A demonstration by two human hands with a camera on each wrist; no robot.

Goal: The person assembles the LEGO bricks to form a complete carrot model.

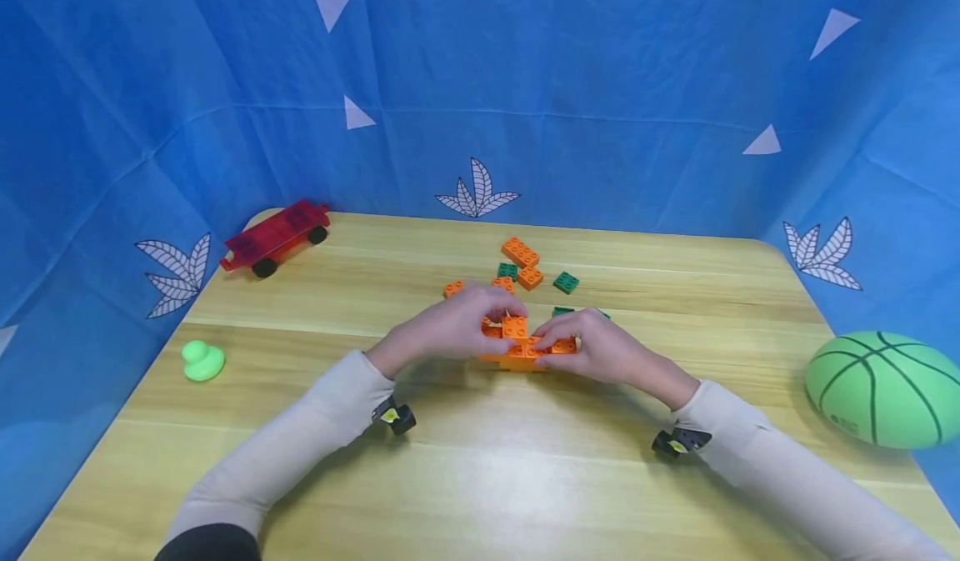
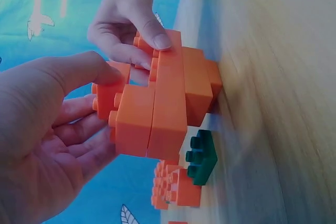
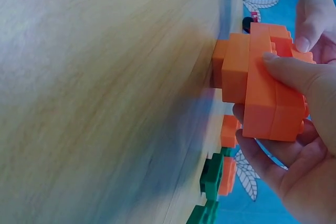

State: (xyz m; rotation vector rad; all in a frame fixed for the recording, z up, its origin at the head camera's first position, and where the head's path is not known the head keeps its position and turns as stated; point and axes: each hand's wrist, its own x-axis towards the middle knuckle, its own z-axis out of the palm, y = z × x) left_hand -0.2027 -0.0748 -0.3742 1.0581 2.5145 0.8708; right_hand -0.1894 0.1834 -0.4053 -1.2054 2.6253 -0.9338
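Note:
An orange toy brick structure, stepped and narrower at its base, stands on the table between both hands. My left hand pinches a small orange brick at the structure's studded top, thumb on the near side and fingers behind. From the right, my right hand grips the structure's end, its thumb against the long brick and its fingers on the far side. In the left wrist view another orange brick sits on the long brick's near end.
Behind the hands lie loose orange bricks and green bricks. A red toy car stands at the back left, a light green rubber toy at the left. A green ball sits at the right edge; a blue curtain surrounds the table.

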